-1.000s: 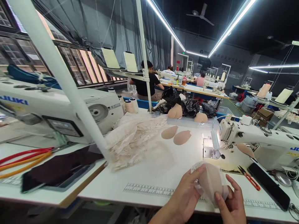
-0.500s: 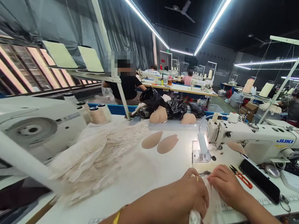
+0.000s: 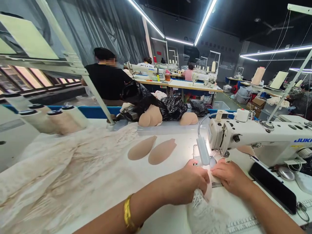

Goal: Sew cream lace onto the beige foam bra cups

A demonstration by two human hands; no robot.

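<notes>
At the presser foot of the white sewing machine [image 3: 255, 133], my left hand [image 3: 193, 182] is closed on a pale lace fabric [image 3: 204, 214]. The lace hangs below that hand, and a smooth pinkish strip of it runs up between both hands. My right hand [image 3: 231, 175] pinches the right side of the fabric, fingertips together beside the needle area. The needle itself is hidden behind the lamp [image 3: 202, 151] and my fingers. Two beige teardrop-shaped cup pads [image 3: 142, 148] lie flat on the table to the left.
Sheer cream fabric [image 3: 80, 162] spreads over the left of the table. Moulded beige cups [image 3: 150, 116] and black plastic bags [image 3: 174, 107] sit at the back edge. A phone [image 3: 274, 187] lies at right. Thread cones [image 3: 69, 118] stand at left; a person [image 3: 104, 78] sits beyond.
Both hands have moved forward with the lace fabric, up to the presser foot. The view has shifted, and the red-handled thread snips at right are now out of sight.
</notes>
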